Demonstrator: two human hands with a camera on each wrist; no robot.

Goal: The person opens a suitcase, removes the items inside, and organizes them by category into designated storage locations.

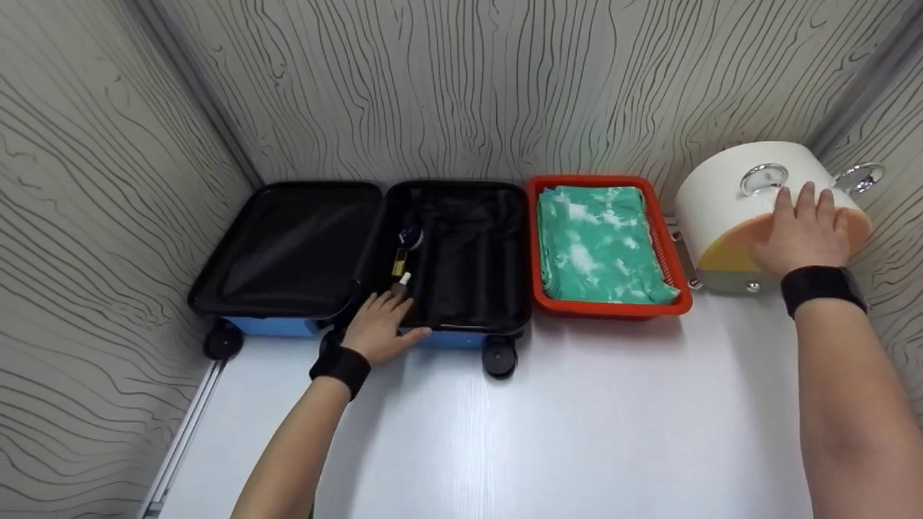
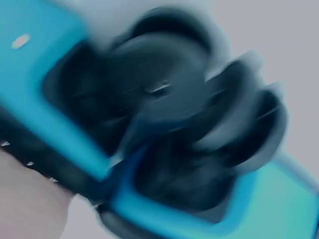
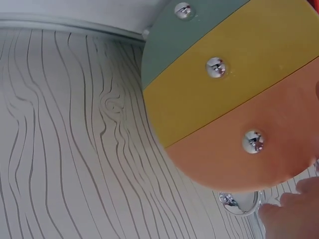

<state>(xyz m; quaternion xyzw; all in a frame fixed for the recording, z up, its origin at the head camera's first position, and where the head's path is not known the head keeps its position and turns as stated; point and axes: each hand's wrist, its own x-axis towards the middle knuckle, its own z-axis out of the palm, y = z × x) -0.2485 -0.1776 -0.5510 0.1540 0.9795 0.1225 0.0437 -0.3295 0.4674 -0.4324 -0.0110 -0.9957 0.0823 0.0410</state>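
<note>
An open suitcase with black lining and a blue shell lies flat. My left hand reaches over its near edge, fingers extended, beside a small white-capped bottle. Whether they touch, I cannot tell. Farther in lie a small yellow-and-black item and a dark round item. The left wrist view is blurred and shows the suitcase wheels. At the right, my right hand rests with spread fingers on a white drum-shaped drawer box, whose green, yellow and orange drawers have silver knobs.
A red basket holding folded green-and-white cloth stands between the suitcase and the drawer box. Silver ring handles stick up from the box. Wood-patterned walls enclose the white table at the back and sides.
</note>
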